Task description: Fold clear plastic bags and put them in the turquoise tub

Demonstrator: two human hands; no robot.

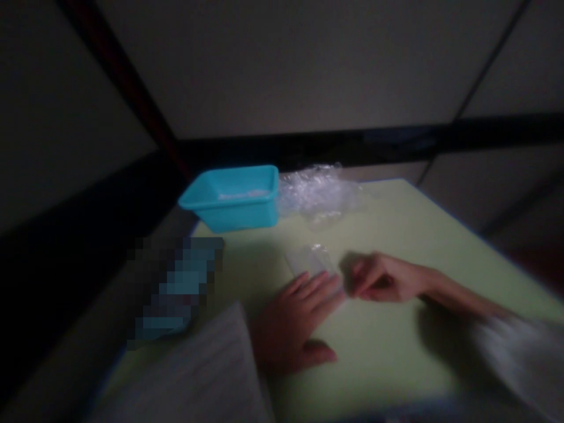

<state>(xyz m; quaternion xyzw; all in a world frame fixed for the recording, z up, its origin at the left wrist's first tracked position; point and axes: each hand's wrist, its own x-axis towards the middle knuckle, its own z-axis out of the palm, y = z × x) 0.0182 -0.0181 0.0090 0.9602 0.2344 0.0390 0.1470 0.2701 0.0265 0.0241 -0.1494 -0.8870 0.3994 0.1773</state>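
A small clear plastic bag (pixel 311 258) lies flat on the pale green tabletop. Over its near part rests my left hand (pixel 295 323), fingers stretched out and thumb apart. Just right of the bag is my right hand (pixel 383 279), with thumb and fingers pinched together close to the bag's right edge. Whether a corner of the bag or something small is between those fingertips is too dark and blurred to make out.
At the back left of the table (pixel 440 247) stands a turquoise plastic basket (pixel 238 217) with something whitish inside. Crumpled clear plastic bags (pixel 317 191) lie beside it. A pixelated, bluish flat object (pixel 180 288) is at the left edge. Panelled walls rise behind.
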